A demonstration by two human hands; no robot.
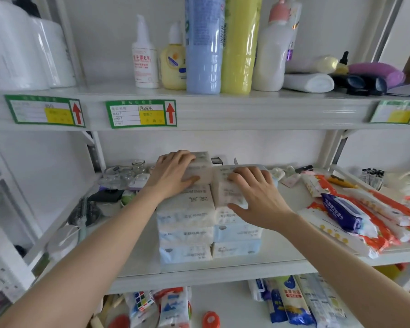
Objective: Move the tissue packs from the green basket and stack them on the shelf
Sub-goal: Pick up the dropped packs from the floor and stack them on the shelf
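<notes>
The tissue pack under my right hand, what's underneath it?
Under the top right pack held by the right hand, three more tissue packs are stacked on the shelf. The hand hides part of the stack.

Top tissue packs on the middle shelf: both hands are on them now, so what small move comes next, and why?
Probably press both packs level, then let go. The left hand grips the white top tissue pack on the left stack, and the right hand holds the tilted top tissue pack on the right stack, which overhangs the light blue packs beneath.
</notes>
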